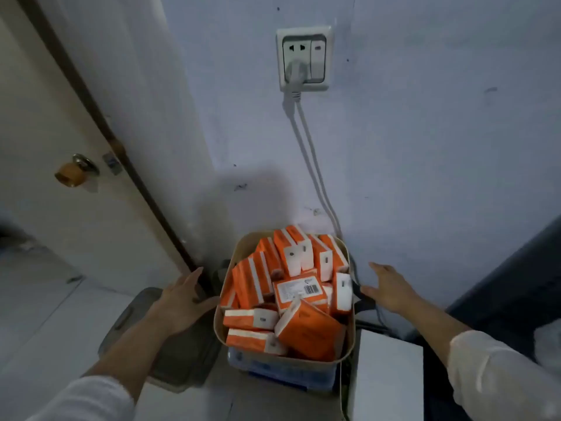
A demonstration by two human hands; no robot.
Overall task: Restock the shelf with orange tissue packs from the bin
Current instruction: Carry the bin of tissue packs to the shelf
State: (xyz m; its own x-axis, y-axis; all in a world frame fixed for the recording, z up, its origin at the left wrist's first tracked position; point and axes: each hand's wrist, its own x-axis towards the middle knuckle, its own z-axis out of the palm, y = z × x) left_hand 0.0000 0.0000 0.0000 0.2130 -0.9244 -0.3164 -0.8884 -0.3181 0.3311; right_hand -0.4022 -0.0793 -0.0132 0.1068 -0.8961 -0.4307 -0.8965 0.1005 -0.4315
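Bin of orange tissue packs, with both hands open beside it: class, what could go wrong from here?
1. The tissue packs are heaped loose and tilted above the rim of the bin; an uneven lift could spill some.
2. The white cable drops down the wall behind the bin, near the right hand; it might snag.
3. The bin seems to rest on a blue package, so it may wobble.

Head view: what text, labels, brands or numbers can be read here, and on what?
Nothing can be read as words or numbers.
Labelled tissue pack lying in the bin: a barcode and printed lines, too small to read.
Blue package under the bin: markings blurred, unreadable.
Wall socket: no lettering visible.
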